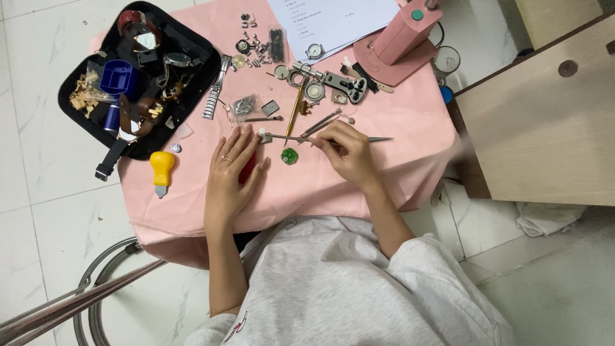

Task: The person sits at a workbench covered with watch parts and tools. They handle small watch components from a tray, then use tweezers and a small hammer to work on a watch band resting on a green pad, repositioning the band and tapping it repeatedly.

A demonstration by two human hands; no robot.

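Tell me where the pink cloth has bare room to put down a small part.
Bare cloth lies along the near edge between the left hand and right hand, and right of the tweezers. The far side, around the black tray and pink tool, is crowded.

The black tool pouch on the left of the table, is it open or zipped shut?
Open. The black tool pouch lies spread flat on the pink cloth, with a blue cup, straps and small parts exposed inside.

There is one view only, from a camera worn on the person's head. It looks almost straight down from well above the pink-clothed worktop, with the person's grey-clad torso and both forearms at the bottom of the frame. It stands far enough off to take in the whole worktop, the tiled floor and a wooden cabinet at right.
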